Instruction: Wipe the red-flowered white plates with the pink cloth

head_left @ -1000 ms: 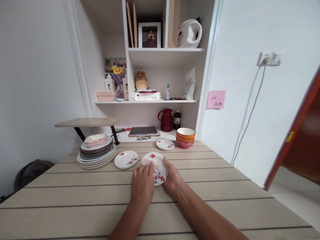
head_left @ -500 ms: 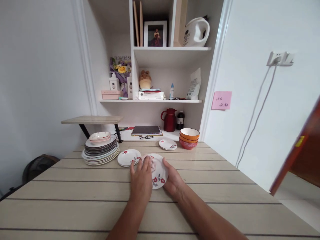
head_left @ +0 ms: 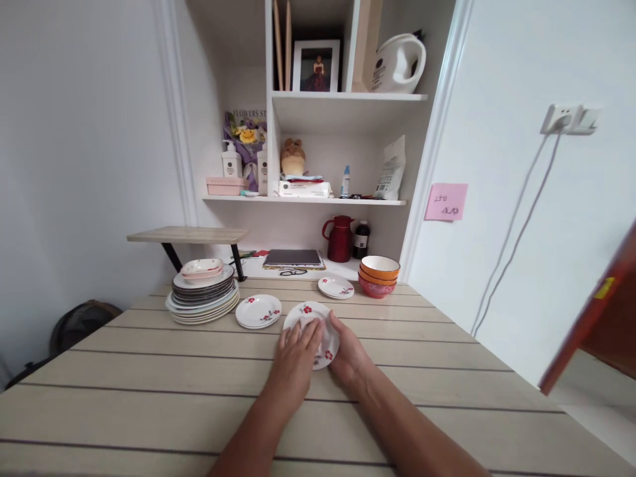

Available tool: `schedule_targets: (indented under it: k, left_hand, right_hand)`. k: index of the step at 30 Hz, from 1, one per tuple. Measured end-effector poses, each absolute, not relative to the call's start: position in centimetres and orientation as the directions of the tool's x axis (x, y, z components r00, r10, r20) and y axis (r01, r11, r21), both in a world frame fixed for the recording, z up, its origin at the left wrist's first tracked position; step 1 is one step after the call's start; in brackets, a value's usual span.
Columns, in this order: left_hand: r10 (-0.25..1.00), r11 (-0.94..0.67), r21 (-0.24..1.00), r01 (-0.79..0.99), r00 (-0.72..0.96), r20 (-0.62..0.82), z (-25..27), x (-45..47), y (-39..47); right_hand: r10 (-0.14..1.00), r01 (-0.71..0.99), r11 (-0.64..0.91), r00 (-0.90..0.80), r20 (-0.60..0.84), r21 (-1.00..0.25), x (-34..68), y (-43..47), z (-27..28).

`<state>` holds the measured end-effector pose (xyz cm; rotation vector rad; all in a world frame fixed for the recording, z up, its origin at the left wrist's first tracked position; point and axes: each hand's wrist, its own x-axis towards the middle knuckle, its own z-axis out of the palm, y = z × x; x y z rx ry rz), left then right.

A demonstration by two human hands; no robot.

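A small white plate point(head_left: 332, 333) with red flowers is tilted up above the table, its right rim gripped by my right hand point(head_left: 349, 353). Across its face lies my left hand point(head_left: 294, 361), fingers pressing a pale pink cloth point(head_left: 318, 326) against the surface. Most of the cloth is hidden under those fingers. Just left of the held plate, a short stack of matching flowered plates point(head_left: 258, 311) rests on the table. Farther back, more small flowered plates point(head_left: 336, 287) sit stacked beside several nested bowls point(head_left: 378, 277), orange above and red below.
A tall stack of plates point(head_left: 203, 302) topped by small dishes stands at the left, near a low wooden riser point(head_left: 187, 234). Behind the table point(head_left: 199, 384) are a laptop point(head_left: 293, 258), glasses point(head_left: 293, 272), a red jug point(head_left: 340, 238) and a dark bottle point(head_left: 362, 240).
My left hand has slid right with the cloth, from the plate's left edge to its middle. The plate has turned in my right hand. The view has shifted slightly.
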<state>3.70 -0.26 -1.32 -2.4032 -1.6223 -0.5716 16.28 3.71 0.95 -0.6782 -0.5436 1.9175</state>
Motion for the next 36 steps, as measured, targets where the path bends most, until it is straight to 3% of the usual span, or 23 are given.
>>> schedule_targets:
  k: [7, 10, 17, 19, 26, 33, 36]
  left_hand:
    - [0.811, -0.178, 0.063, 0.982, 0.110, 0.575, -0.5, 3.3, -0.3]
    - [0.804, -0.220, 0.049, 0.974, 0.153, 0.575, -0.1, 3.4, -0.4]
    - [0.676, -0.554, 0.021, 0.832, 0.435, 0.596, -0.7, 4.2, -0.4]
    - [0.679, -0.532, 0.032, 0.846, 0.404, 0.613, -0.6, 4.0, -0.3]
    - [0.731, -0.221, 0.062, 0.973, 0.123, 0.671, 0.1, 3.0, -0.4]
    - [0.695, -0.461, -0.018, 0.887, 0.374, 0.614, -1.2, 4.3, -0.5]
    - [0.706, -0.442, -0.004, 0.897, 0.351, 0.615, -1.3, 4.4, -0.2]
  right_hand:
    - [0.914, -0.681, -0.396, -0.359, -0.190, -0.616, 15.9, 3.7, 0.7]
    - [0.912, -0.695, -0.408, -0.344, -0.223, -0.592, 16.2, 3.9, 0.8]
    - [0.867, -0.643, -0.485, -0.445, -0.227, -0.593, 16.3, 3.3, 1.4]
    - [0.863, -0.631, -0.485, -0.457, -0.215, -0.605, 16.0, 3.0, 1.3]
    - [0.888, -0.664, -0.433, -0.430, -0.163, -0.609, 15.5, 3.1, 0.6]
    - [0.864, -0.655, -0.494, -0.444, -0.238, -0.572, 16.3, 3.3, 1.3]
    - [0.869, -0.647, -0.475, -0.453, -0.200, -0.597, 15.9, 3.1, 1.2]
